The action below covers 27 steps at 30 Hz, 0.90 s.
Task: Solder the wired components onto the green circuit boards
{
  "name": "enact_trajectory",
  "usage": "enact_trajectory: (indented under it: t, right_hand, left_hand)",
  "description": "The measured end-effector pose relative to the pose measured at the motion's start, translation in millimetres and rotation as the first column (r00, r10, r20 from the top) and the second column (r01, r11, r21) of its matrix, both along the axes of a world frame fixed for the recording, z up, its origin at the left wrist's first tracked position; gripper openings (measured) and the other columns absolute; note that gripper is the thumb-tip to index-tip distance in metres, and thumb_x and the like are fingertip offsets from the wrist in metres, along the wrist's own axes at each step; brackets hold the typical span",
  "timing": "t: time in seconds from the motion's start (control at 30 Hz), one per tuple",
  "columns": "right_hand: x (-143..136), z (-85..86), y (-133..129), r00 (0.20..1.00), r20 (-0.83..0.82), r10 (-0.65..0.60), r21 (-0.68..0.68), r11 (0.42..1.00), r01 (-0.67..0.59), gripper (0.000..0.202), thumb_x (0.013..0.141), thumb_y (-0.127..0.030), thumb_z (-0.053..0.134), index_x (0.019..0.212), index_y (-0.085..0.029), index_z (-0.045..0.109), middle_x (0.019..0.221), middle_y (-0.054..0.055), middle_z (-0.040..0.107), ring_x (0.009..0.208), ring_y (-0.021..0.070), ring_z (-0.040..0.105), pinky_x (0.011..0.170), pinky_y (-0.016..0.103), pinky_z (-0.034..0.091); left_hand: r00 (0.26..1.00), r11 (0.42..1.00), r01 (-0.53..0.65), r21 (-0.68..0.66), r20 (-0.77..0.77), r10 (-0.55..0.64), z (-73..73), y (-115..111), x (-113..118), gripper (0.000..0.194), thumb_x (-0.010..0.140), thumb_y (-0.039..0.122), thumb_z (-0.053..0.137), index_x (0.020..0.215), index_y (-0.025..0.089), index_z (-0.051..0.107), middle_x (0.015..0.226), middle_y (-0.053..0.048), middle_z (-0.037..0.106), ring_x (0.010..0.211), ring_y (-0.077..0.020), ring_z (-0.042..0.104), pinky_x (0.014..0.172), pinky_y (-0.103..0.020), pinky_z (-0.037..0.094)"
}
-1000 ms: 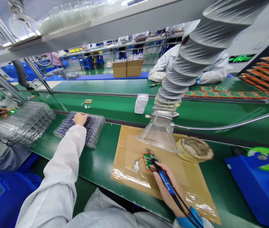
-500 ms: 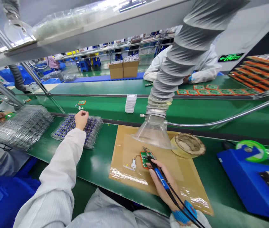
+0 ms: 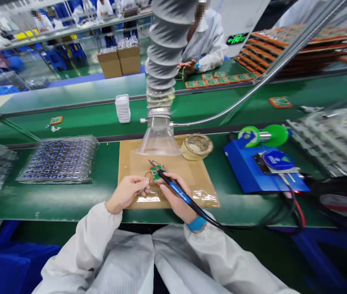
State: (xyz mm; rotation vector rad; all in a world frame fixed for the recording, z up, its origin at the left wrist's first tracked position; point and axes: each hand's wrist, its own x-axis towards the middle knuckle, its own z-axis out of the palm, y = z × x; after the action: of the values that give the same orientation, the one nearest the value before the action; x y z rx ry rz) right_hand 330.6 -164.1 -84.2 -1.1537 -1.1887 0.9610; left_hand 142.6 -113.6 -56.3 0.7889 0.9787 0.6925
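Note:
My left hand (image 3: 129, 191) is closed in a pinch at the left edge of a small green circuit board (image 3: 155, 174) with an orange border. What its fingertips hold is mostly hidden; a thin wire runs from the board toward them. In my right hand (image 3: 178, 199) is a blue-and-black soldering iron (image 3: 178, 191) trailing black cables. Its tip end reaches over the board, and my fingers rest close to the board's lower edge. The board lies on a brown mat (image 3: 130, 163), below a clear fume hood (image 3: 159, 136).
Left stands a stack of clear trays (image 3: 58, 159) holding small blue-marked parts. A round, scorched container (image 3: 196, 146) sits behind the mat. To the right are a blue solder-reel stand (image 3: 237, 167) and more clear trays (image 3: 339, 139). Beyond the ledge, a co-worker (image 3: 207, 41) sits near several boards.
My left hand has come from the tray stack to the board on the mat. The white connector lying left of the board is now hidden around my fingers. The view has turned right.

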Motion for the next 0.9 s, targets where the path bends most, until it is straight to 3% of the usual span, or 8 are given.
enact_trajectory:
  t: [0.2, 0.43, 0.53, 0.67, 0.9]
  right_hand:
    - [-6.3, 12.8, 4.8, 0.987, -0.159, 0.017, -0.049, 0.998, -0.025, 0.034, 0.084, -0.032, 0.078, 0.114, -0.025, 0.062, 0.096, 0.003, 0.077, 0.084, 0.0181, 0.075, 0.084, 0.037, 0.063]
    - [-2.9, 17.2, 6.8, 0.98, -0.2, 0.004, -0.069, 0.997, -0.018, 0.028, 0.083, -0.028, 0.077, 0.108, -0.025, 0.063, 0.089, 0.0, 0.075, 0.082, 0.0168, 0.074, 0.081, 0.033, 0.062]
    - [-2.1, 15.9, 8.9, 0.979, -0.203, -0.006, -0.08, 0.997, -0.01, 0.028, 0.082, -0.028, 0.076, 0.107, -0.025, 0.063, 0.087, 0.0, 0.074, 0.08, 0.0164, 0.073, 0.079, 0.032, 0.061]
    - [-1.4, 14.3, 12.7, 0.976, -0.217, -0.018, -0.108, 0.994, -0.006, 0.028, 0.081, -0.03, 0.077, 0.105, -0.025, 0.063, 0.085, 0.0, 0.072, 0.078, 0.0163, 0.071, 0.077, 0.032, 0.061]
    - [1.0, 10.1, 14.1, 0.975, -0.219, -0.025, -0.127, 0.992, -0.003, 0.029, 0.085, -0.034, 0.076, 0.109, -0.025, 0.062, 0.091, 0.0, 0.071, 0.081, 0.0152, 0.07, 0.079, 0.031, 0.059]
  left_hand:
    - [0.998, 0.996, 0.036, 0.078, -0.062, -0.031, 2.3, -6.1, 18.3, 0.043, 0.064, 0.05, 0.091, 0.074, 0.012, 0.072, 0.066, -0.003, 0.067, 0.056, -0.0093, 0.058, 0.054, -0.022, 0.046]
    - [0.97, 0.973, 0.107, 0.206, -0.236, -0.057, 5.9, -9.0, 22.2, 0.04, 0.069, 0.051, 0.086, 0.078, 0.014, 0.074, 0.066, -0.003, 0.068, 0.053, -0.01, 0.057, 0.055, -0.024, 0.047]
    - [0.94, 0.939, 0.106, 0.328, -0.34, 0.012, 6.5, -10.9, 25.0, 0.03, 0.072, 0.045, 0.083, 0.08, 0.017, 0.077, 0.07, -0.004, 0.071, 0.057, -0.0129, 0.059, 0.057, -0.026, 0.048]
    - [0.873, 0.849, 0.142, 0.508, -0.469, 0.135, 6.6, -12.2, 28.2, 0.014, 0.079, 0.035, 0.076, 0.076, 0.021, 0.077, 0.077, -0.005, 0.074, 0.068, -0.0175, 0.065, 0.063, -0.029, 0.05]
    - [0.852, 0.801, 0.191, 0.567, -0.501, 0.151, 9.9, -6.0, 26.0, 0.015, 0.082, 0.032, 0.07, 0.071, 0.022, 0.073, 0.073, -0.003, 0.072, 0.067, -0.0173, 0.063, 0.066, -0.03, 0.05]
